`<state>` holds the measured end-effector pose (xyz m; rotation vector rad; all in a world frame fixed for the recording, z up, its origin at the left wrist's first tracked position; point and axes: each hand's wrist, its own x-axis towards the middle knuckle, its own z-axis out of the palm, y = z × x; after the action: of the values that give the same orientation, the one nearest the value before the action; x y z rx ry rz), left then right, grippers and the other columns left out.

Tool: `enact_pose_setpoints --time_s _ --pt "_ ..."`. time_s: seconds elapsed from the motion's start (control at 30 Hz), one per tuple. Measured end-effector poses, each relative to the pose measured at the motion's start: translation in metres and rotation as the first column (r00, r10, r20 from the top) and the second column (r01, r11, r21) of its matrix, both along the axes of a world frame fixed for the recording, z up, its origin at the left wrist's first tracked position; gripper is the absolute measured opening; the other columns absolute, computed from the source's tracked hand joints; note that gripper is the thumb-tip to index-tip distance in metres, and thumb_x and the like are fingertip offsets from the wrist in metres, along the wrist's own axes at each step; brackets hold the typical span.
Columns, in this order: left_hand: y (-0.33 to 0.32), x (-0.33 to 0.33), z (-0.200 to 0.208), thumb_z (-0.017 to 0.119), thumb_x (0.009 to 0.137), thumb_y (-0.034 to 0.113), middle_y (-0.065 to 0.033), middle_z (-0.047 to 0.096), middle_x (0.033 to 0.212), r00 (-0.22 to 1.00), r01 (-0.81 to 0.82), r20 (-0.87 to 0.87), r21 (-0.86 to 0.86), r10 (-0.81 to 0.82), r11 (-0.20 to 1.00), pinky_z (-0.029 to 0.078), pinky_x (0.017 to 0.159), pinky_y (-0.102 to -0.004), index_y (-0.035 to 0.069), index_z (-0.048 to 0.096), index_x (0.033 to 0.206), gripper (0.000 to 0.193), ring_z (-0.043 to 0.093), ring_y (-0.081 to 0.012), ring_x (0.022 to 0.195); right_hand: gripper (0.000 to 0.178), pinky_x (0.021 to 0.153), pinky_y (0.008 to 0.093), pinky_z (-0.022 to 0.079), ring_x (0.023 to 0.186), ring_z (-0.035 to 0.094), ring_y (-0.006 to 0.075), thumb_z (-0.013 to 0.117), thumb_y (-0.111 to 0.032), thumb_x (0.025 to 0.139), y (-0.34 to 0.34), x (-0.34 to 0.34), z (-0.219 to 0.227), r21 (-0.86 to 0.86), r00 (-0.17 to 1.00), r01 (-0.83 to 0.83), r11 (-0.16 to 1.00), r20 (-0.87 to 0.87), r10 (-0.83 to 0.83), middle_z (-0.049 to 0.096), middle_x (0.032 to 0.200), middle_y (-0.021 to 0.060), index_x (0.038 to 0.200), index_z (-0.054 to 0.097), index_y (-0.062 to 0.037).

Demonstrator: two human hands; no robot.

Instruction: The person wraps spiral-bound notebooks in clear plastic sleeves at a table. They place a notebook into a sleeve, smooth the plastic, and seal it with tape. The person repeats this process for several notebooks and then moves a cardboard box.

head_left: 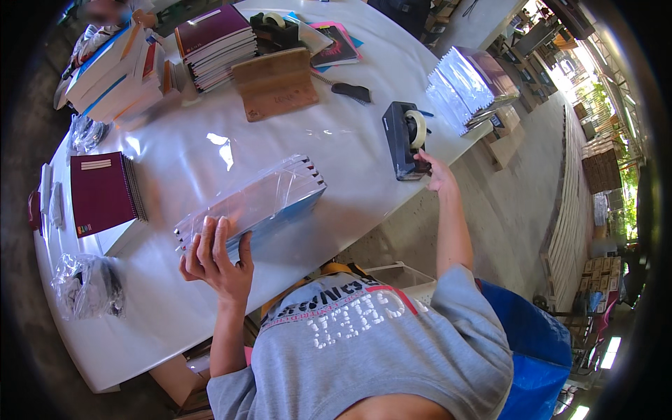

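Note:
A stack of spiral-bound notebooks (pixel 255 199) in clear plastic film lies on the white table near its front edge. My left hand (pixel 222 262) grips the stack's left end, fingers over the top and thumb against the near side. At the table's right edge stands a black tape dispenser (pixel 397 143) with a pale tape roll (pixel 416 130). My right hand (pixel 439 175) reaches to the dispenser's near end, where its fingertips pinch the tape by the cutter. The strip itself is too small to make out.
Another film-wrapped notebook stack (pixel 469 84) stands at the right table edge. Maroon notebooks (pixel 105 192) lie left, crumpled plastic (pixel 87 285) nearby. Farther back are more notebooks (pixel 215 45), a brown leather case (pixel 275 82), a dark-handled tool (pixel 351 92) and a tall book pile (pixel 119 73).

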<state>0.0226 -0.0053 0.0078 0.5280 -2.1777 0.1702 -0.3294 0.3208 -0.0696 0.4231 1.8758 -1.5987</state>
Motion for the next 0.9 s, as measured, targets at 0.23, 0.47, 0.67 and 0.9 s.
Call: enact_pose_setpoints --time_s 0.23,0.47,0.67,0.9 --pt "0.000 0.001 0.002 0.068 0.079 0.034 -0.0031 0.055 0.119 1.000 0.016 -0.003 -0.016 -0.016 1.000 0.025 0.095 -0.0371 0.011 0.056 0.114 0.044 0.043 -0.0217 0.111 0.031 0.099 0.0610 0.014 0.119 0.036 0.0177 0.062 -0.033 0.082 0.044 0.049 -0.020 -0.357 0.961 0.146 0.922 -0.169 -0.218 0.054 0.107 -0.0011 0.108 0.061 -0.0157" --pt "-0.007 0.004 0.000 0.072 0.075 0.031 -0.0042 0.056 0.119 0.999 0.054 0.009 -0.007 -0.053 0.999 0.025 0.095 -0.0375 0.010 0.056 0.114 0.047 0.043 -0.0217 0.110 0.023 0.097 0.0482 0.029 0.106 0.052 0.0155 0.063 -0.023 0.082 0.038 0.090 -0.046 0.733 0.565 0.511 0.450 -0.681 0.467 0.059 0.112 0.0031 0.097 0.067 -0.0047" --pt "-0.011 0.004 -0.004 0.073 0.073 0.037 0.0000 0.056 0.119 0.996 0.081 -0.034 0.083 -0.078 0.993 0.021 0.096 -0.0391 0.013 0.046 0.117 0.057 0.040 -0.0180 0.107 0.010 0.058 0.0280 0.043 0.061 0.056 0.0145 0.062 -0.011 0.082 -0.041 0.146 0.029 0.261 0.038 0.329 0.908 -0.964 0.263 0.062 0.071 0.0052 0.082 0.064 -0.0017" --pt "-0.015 0.003 -0.015 0.072 0.074 0.037 0.0022 0.056 0.120 0.991 0.119 -0.074 0.078 -0.113 0.990 0.017 0.098 -0.0398 0.015 0.040 0.117 0.059 0.037 -0.0151 0.109 0.020 0.041 0.0222 0.036 0.046 0.048 0.0075 0.060 -0.011 0.083 -0.189 0.273 0.068 -0.384 0.668 -0.484 0.787 -0.743 0.048 0.058 0.058 0.0060 0.067 0.063 0.0000"
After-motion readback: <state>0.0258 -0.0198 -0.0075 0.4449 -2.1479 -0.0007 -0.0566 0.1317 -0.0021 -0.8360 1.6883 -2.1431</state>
